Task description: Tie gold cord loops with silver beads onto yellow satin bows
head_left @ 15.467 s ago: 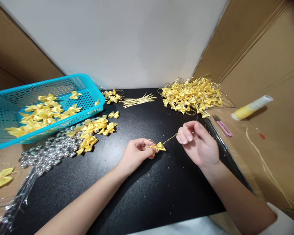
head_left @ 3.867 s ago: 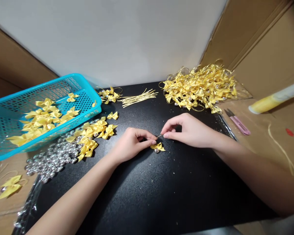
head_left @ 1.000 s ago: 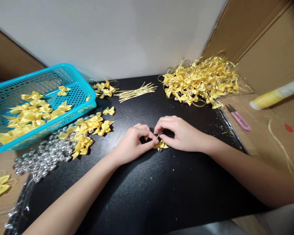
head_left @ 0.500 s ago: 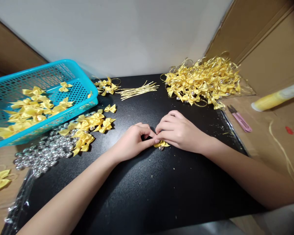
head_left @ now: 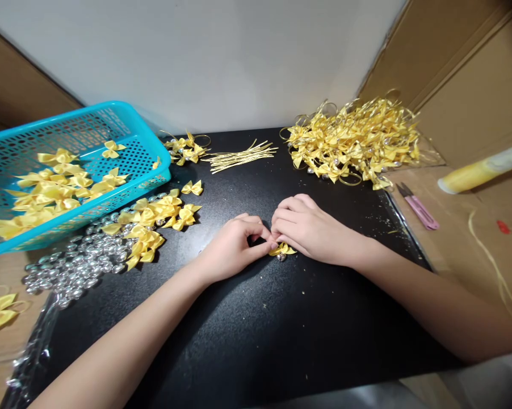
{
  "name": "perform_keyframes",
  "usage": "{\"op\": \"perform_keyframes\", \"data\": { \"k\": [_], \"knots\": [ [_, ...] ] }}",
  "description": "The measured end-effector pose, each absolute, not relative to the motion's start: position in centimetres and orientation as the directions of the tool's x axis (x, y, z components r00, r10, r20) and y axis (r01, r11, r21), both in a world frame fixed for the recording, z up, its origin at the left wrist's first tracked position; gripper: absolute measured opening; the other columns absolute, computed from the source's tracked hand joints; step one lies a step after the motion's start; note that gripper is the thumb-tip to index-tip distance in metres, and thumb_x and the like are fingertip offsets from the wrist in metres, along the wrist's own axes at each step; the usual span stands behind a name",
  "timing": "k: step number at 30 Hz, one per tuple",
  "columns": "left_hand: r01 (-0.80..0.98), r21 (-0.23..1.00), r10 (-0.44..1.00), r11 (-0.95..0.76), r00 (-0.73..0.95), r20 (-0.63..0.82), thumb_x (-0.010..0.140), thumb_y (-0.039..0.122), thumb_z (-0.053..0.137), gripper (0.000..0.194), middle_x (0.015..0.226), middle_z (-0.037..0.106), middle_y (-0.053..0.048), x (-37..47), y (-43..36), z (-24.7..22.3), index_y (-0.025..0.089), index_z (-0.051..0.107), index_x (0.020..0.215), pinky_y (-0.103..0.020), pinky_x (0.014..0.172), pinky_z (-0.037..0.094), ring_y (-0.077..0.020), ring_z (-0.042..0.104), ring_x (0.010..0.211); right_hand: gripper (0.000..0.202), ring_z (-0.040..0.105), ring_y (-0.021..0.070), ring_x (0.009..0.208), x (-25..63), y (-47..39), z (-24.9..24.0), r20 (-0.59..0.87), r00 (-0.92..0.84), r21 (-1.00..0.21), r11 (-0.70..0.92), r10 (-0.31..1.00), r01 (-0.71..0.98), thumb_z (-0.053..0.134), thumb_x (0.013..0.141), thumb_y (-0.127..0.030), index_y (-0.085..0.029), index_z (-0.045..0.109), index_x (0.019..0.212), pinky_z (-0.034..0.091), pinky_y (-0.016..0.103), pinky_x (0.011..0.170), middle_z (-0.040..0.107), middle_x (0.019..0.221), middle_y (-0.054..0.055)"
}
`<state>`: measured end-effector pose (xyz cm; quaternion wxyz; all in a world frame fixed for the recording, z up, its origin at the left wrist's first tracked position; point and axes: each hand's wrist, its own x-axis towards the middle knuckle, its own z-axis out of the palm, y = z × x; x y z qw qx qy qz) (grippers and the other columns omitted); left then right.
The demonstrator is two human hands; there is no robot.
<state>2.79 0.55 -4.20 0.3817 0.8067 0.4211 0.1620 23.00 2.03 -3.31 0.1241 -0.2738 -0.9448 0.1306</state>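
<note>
At the middle of the black tabletop, my left hand [head_left: 241,241] is closed, its thumb and forefinger pinched on a small yellow ribbon bow [head_left: 286,249]. A silver bell [head_left: 281,257] sits on the bow's near side. My right hand [head_left: 306,230] curls in from the other side with its fingertips bunched against the left forefinger, just above the bow. What the right fingertips grip is hidden between the two hands. Beyond them lies a bundle of thin gold ties [head_left: 243,157].
A blue basket [head_left: 124,116] of yellow bows stands at left, beside loose silver bells [head_left: 75,264] and more bows [head_left: 145,241]. Looped bows [head_left: 353,142] are heaped at back right. Pink-handled snips [head_left: 418,209] and a yellowish tube [head_left: 473,173] lie farther right.
Both hands stay at the bow. The right fingers have shifted very slightly, and a little more of the bow shows beneath them.
</note>
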Motion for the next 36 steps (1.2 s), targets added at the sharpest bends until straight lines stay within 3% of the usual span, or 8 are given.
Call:
{"op": "perform_keyframes", "data": {
  "k": [13,17,20,36],
  "knots": [
    [0.641,0.585,0.779,-0.497,0.627,-0.025,0.09,0.029,0.052,0.019,0.076,0.057,-0.002,3.7,-0.1,-4.7,0.018,0.057,0.076,-0.032,0.071,0.036,-0.0181,0.047,0.075,0.019,0.048,0.0237,0.097,23.0,2.1,-3.9,0.17,-0.819,-0.26,0.826,0.548,0.499,0.046,0.097,-0.018,-0.014,0.062,0.087,0.029,0.037,0.087,0.065,0.091,0.008],
    [0.665,0.542,0.787,-0.513,0.617,-0.011,0.09,0.028,0.05,0.018,0.075,0.055,-0.003,4.0,-0.5,-5.1,0.018,0.055,0.077,-0.032,0.07,0.036,-0.0186,0.045,0.075,0.021,0.051,0.0208,0.086,23.0,2.2,-4.1,0.157,-0.824,-0.273,0.826,0.545,0.494,0.043,0.097,-0.018,-0.015,0.06,0.084,0.029,0.035,0.084,0.064,0.084,0.006],
    [0.67,0.539,0.789,-0.51,0.614,-0.015,0.091,0.026,0.048,0.018,0.076,0.055,-0.003,4.2,-0.8,-5.2,0.018,0.053,0.076,-0.032,0.07,0.035,-0.0185,0.045,0.075,0.024,0.052,0.0179,0.078,22.9,2.2,-4.2,0.153,-0.824,-0.29,0.822,0.545,0.49,0.041,0.098,-0.017,-0.015,0.059,0.082,0.029,0.034,0.083,0.063,0.081,0.003],
    [0.667,0.584,0.794,-0.463,0.605,-0.061,0.09,0.027,0.049,0.018,0.081,0.059,-0.002,4.7,-1.3,-5.1,0.019,0.057,0.076,-0.034,0.072,0.031,-0.0197,0.045,0.08,0.023,0.053,0.0184,0.081,23.2,2.6,-4.5,0.233,-0.781,-0.322,0.804,0.579,0.5,0.04,0.098,-0.018,-0.015,0.059,0.086,0.028,0.034,0.083,0.064,0.083,0.004]
  ]
}}
